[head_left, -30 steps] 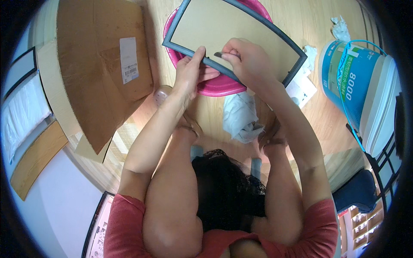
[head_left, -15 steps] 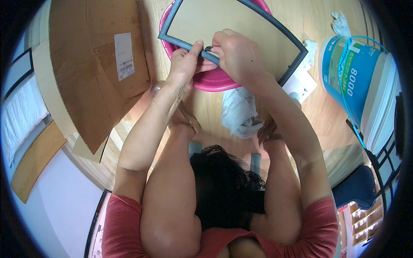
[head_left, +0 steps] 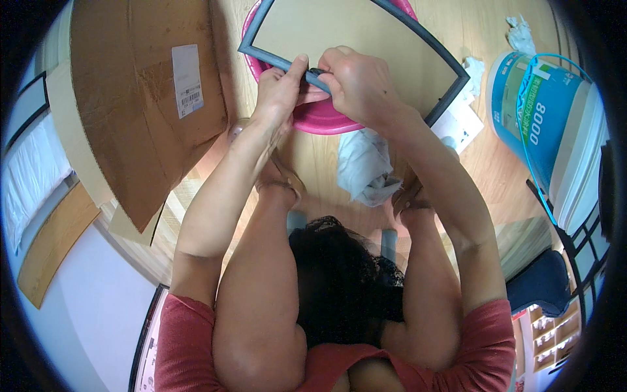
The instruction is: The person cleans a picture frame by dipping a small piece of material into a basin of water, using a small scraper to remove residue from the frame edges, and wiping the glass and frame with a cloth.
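A dark grey rectangular frame (head_left: pixel 446 88) with a tan board (head_left: pixel 339 26) inside rests over a pink plastic basin (head_left: pixel 326 121). My left hand (head_left: pixel 279 91) grips the frame's near edge, thumb on top and fingers underneath. Just to its right, my right hand (head_left: pixel 358 86) is closed in a pinch on a small dark flat object (head_left: pixel 317 72) against that edge; much of the object is hidden by my fingers. A crumpled white cloth or paper (head_left: pixel 362 166) lies on the floor below the basin, between my feet.
A large brown cardboard piece (head_left: pixel 137 78) stands at the left. At the right lie a blue-and-white bucket (head_left: pixel 542 137) with a blue strap, crumpled tissues (head_left: pixel 519 32) and white paper (head_left: pixel 457 137) on the wooden floor (head_left: pixel 470 189). Black metal grid (head_left: pixel 575 242) sits at the far right.
My right hand has moved up and left along the near edge, closer to my left hand. The frame and my left hand appear slightly higher and further left.
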`<state>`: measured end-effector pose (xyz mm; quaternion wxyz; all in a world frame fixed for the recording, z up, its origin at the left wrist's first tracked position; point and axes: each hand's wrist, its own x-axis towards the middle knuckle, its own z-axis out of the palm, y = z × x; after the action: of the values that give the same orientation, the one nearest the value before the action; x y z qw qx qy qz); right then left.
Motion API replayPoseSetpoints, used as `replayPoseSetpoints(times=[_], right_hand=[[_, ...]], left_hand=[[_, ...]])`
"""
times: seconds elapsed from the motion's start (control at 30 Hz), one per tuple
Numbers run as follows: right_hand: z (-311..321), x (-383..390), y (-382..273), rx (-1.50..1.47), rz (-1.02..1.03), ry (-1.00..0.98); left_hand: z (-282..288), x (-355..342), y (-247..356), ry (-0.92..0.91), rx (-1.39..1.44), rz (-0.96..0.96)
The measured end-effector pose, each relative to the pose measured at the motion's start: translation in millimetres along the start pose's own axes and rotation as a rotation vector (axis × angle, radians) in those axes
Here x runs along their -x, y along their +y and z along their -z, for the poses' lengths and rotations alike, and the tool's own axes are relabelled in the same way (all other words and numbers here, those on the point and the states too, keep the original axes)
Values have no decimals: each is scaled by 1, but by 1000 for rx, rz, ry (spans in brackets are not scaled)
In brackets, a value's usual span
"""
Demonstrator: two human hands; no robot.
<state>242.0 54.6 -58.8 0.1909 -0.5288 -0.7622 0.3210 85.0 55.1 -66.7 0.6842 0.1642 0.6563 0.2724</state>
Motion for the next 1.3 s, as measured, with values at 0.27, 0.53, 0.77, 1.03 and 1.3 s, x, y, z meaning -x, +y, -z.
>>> replayPoseSetpoints(times=[0.27,0.53,0.77,1.03,1.3], right_hand=[[-1,2,-5,36,151,53],[-8,2,-24,228,312,136],[-2,4,-12,100,113,105],[13,22,21,-650,-412,178],[86,77,16,-956,-826,136]], left_hand=[[-5,5,6,26,78,19],[-3,4,8,110,-42,6],[1,4,6,-32,59,21],[2,4,6,-171,20,-10],[1,7,3,-105,34,-1]])
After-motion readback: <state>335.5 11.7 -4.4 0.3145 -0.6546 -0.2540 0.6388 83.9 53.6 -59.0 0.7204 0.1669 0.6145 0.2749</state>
